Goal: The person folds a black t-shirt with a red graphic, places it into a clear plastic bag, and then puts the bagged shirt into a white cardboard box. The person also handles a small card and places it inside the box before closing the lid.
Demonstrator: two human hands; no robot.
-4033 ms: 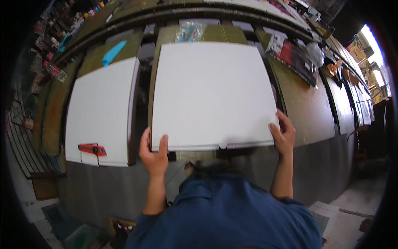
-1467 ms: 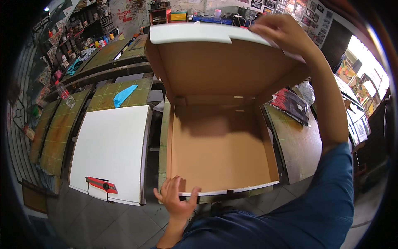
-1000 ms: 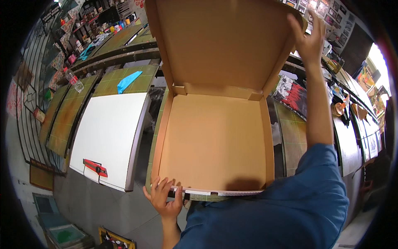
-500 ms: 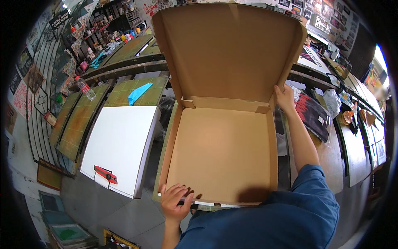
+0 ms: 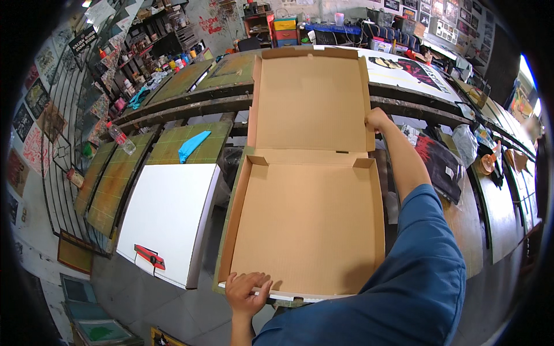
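Note:
In front of me an open cardboard box [image 5: 306, 213] with bare brown insides lies on a green-gridded board. Its lid [image 5: 313, 104] is folded back flat, away from me, across the dark rails. My right hand [image 5: 379, 120] is closed on the lid's right side edge, with the arm stretched far forward. At the near left corner of the box my left hand [image 5: 248, 291] curls its fingers over the front wall; its fingertips are inside the box. To the left is a closed white box [image 5: 170, 207] with a red cutter [image 5: 150, 257] on top.
A blue cloth [image 5: 194, 146] and a clear plastic bottle [image 5: 121, 138] are on the boards at left. Right of the box sits a bagged black-and-red garment [image 5: 435, 161]. Dark rails [image 5: 190, 109] run across behind. Framed screens [image 5: 95, 311] stand low at left.
The lid has swung from raised to folded back flat. My right hand has moved forward and slightly left with it. My left hand has stayed at the near corner.

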